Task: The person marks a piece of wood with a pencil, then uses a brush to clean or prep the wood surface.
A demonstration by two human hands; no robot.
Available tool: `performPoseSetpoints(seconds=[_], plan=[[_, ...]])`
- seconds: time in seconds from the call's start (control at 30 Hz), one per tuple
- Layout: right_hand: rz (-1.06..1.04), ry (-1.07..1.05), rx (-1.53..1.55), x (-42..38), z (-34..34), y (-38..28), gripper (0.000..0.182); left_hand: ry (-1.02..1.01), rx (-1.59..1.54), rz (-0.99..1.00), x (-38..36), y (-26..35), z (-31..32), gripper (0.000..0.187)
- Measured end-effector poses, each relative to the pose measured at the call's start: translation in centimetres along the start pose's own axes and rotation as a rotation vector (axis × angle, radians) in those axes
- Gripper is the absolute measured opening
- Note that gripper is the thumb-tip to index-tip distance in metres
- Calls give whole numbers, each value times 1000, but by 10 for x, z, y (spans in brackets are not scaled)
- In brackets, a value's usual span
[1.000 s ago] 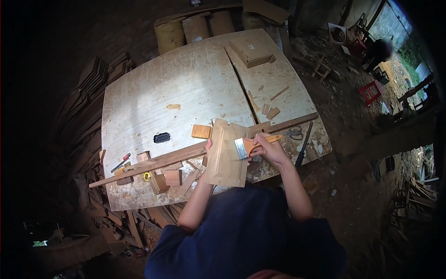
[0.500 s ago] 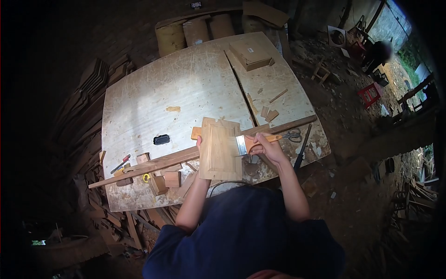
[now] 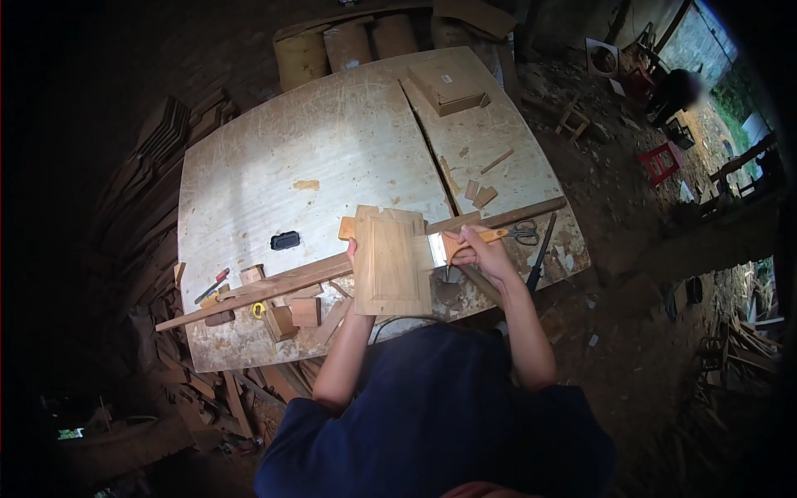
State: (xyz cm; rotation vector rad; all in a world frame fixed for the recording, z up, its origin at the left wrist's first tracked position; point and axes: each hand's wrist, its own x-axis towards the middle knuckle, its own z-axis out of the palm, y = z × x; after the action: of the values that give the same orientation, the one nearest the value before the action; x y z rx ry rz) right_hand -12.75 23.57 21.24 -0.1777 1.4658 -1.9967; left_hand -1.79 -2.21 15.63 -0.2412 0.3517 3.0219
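My left hand (image 3: 352, 251) grips the left edge of a wooden panel (image 3: 393, 264) with a raised rectangular centre; most of its fingers are hidden behind the wood. The panel is held up over the near part of the table. In my right hand (image 3: 488, 256) is a wide paintbrush (image 3: 452, 246) with an orange handle, my fingers closed round it. Its bristles point left, right at the panel's right edge. Just left of the panel's upper part shows an orange-toned wooden block (image 3: 346, 228).
A long wooden strip (image 3: 257, 293) crosses the worn table (image 3: 249, 183). Scissors (image 3: 524, 232), a black tray (image 3: 286, 241), wood offcuts (image 3: 305, 312) and a cardboard box (image 3: 448, 87) lie on it. Scrap wood surrounds the table; a person (image 3: 671, 95) is far right.
The paintbrush in my right hand has moved slightly right, away from the panel's middle. The panel has turned and shifted a little in my left hand. The view has moved slightly.
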Motion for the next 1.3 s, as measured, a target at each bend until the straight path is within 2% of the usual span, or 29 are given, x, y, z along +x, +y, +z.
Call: performPoseSetpoints(seconds=[0.07, 0.17, 0.27, 0.37, 0.43, 0.47, 0.57, 0.6, 0.67, 0.73, 0.77, 0.83, 0.87, 0.97, 1.1, 1.13, 1.23, 1.27, 1.3], plan=[[77, -94, -128, -7, 7, -6, 31, -203, -318, -58, 6, 6, -16, 113], [171, -159, -126, -4, -4, -7, 31, -282, 171, -48, -5, 3, 21, 113], [157, -127, -146, -8, 0, -7, 31, 67, 92, 48, -3, -1, 12, 114], [196, -188, -201, -9, -3, -5, 31, -277, 264, -122, -2, 8, 3, 114], [164, -161, -127, -6, -7, -13, 31, -66, 22, -57, -2, 3, 5, 116], [52, -31, -64, 2, -7, -5, 30, 38, -98, -23, -2, 0, 6, 116], [184, -167, -262, -5, -6, -12, 32, -160, 175, -42, 3, -5, 20, 115], [241, -262, -288, -8, -6, -18, 32, -104, 94, -66, 3, -6, 15, 115], [80, -61, -142, 2, -11, -15, 31, 7, -69, -116, 2, -10, 5, 117], [-66, 130, -41, 11, -8, -16, 31, -173, 59, -228, 1, -15, 7, 119], [5, 44, -97, 9, -8, -17, 31, -264, 126, -279, 1, -14, 9, 120], [144, -130, -206, 3, -6, -24, 30, -174, -240, -224, 9, -10, -16, 123], [123, -138, -209, 3, -8, -24, 30, -121, -425, -202, 10, -11, -32, 124], [-129, 166, -118, 25, -22, -10, 30, -249, 6, -353, 1, -17, -2, 129], [77, -49, -186, 2, 2, -25, 32, -178, 9, -347, -2, -16, -7, 132], [58, -70, -159, 5, -5, -28, 31, -176, 32, -358, -3, -15, -5, 132], [-99, 109, -236, 17, -3, -19, 31, -99, 141, -395, -2, -21, -12, 131], [-103, 95, -251, 16, 3, -12, 30, -61, 190, -402, -1, -21, -16, 130], [-47, -57, -273, 6, 13, -19, 31, 0, 364, -355, -3, -24, -11, 128]])
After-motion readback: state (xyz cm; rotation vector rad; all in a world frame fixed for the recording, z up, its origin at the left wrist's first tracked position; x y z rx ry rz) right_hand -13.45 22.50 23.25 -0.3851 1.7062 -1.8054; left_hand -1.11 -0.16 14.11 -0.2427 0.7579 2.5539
